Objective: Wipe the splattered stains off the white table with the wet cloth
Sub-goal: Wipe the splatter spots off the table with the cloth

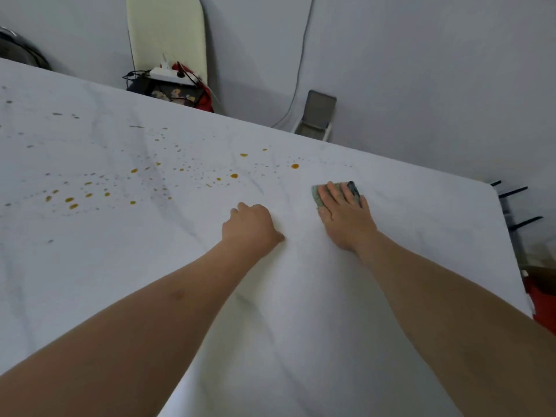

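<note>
stains [234,176] in orange and gray dots lie on the white table [406,206], spread out to the left of your right hand [343,212] and a bit past it. your right hand lies flat on the wet cloth [317,195], fingers straight, pressing it down onto the table. the cloth is gray-green and peeks out to the left of your fingers and past your fingertips, where a dark bit shows too. one big orange spot [295,166] sits just past the cloth, a little to its left, not touching it. your left hand [251,222] rests on the table near your right hand, on its left side, fingers curled under, holding nothing. the table right around both hands looks white with faint gray lines. past the far edge of the table, a pale board [167,34] leans on the wall, a white power strip [171,75] sits below it, and a thin cord [302,55] hangs down the wall.
</note>
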`<state>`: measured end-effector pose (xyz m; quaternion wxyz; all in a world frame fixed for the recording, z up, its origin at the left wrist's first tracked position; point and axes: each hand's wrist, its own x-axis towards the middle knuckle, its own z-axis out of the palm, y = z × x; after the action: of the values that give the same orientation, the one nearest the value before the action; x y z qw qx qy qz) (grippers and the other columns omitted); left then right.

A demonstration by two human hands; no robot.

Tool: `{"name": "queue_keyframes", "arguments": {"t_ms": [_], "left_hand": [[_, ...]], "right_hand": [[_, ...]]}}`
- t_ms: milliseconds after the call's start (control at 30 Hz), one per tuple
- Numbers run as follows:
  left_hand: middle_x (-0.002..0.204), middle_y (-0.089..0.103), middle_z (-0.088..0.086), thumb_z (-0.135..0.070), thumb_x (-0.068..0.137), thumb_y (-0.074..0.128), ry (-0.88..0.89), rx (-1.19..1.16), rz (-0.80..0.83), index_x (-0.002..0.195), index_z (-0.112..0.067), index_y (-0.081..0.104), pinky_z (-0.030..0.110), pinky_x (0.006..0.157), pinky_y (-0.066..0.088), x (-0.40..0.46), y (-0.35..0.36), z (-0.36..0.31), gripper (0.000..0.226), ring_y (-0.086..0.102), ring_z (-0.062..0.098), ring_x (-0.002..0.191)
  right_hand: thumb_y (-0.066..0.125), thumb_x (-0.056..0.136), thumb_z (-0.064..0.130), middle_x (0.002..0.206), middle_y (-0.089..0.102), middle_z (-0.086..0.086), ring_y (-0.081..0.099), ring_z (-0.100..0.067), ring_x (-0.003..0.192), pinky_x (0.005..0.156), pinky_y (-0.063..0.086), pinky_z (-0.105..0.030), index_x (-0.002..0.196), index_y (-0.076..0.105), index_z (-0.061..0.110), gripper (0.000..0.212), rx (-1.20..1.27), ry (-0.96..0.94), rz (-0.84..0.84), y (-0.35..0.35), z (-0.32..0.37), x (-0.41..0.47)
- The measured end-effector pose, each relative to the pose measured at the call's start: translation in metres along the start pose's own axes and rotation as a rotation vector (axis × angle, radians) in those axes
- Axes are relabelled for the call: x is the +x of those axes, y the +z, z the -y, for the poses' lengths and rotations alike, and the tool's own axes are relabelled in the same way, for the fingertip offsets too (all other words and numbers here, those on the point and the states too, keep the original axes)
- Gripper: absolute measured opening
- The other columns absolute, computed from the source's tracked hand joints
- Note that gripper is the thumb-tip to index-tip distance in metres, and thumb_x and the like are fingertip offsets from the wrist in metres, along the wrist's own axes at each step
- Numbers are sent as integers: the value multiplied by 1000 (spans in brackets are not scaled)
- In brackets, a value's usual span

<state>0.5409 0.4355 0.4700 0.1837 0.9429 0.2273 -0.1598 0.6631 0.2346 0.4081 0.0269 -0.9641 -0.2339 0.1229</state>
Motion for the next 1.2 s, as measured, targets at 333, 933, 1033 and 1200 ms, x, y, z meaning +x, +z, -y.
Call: {"name": "queue_keyframes", "arguments": {"t_ms": [333, 933, 1033, 1200], "left_hand": [[101, 63, 10, -63, 46, 79, -245, 21, 107, 96, -20, 57, 50, 90, 53, 66, 3, -73, 69, 60, 34, 103], [74, 54, -2, -61, 62, 85, -110, 135, -44, 72, -22, 41, 32, 75, 51, 69, 5, -70, 60, 60, 24, 82], [76, 55, -5, -64, 66, 81, -104, 146, -46, 76, -22, 44, 30, 70, 47, 68, 5, -68, 56, 59, 20, 80], [78, 53, -6, -68, 71, 75, -104, 88, -55, 89, -20, 53, 29, 69, 44, 54, 0, -55, 56, 60, 18, 85]], "right_hand": [[12, 104, 49, 168, -4, 9, -5, -23, 154, 121, 6, -57, 158, 1, 33, 57, 54, 195, -31, -20, -125, 37], [37, 93, 18, 166, 14, 10, 4, -20, 154, 119, 10, -47, 154, 27, 28, 63, 156, -180, -7, -36, 25, 162], [41, 85, 7, 154, 37, 7, 22, -17, 148, 112, 19, -39, 143, 48, 30, 63, 272, -306, -26, -31, 55, 151], [44, 81, -11, 145, 56, 0, 40, -19, 141, 117, 25, -38, 124, 71, 21, 60, 472, -415, 144, -34, 75, 109]]}}
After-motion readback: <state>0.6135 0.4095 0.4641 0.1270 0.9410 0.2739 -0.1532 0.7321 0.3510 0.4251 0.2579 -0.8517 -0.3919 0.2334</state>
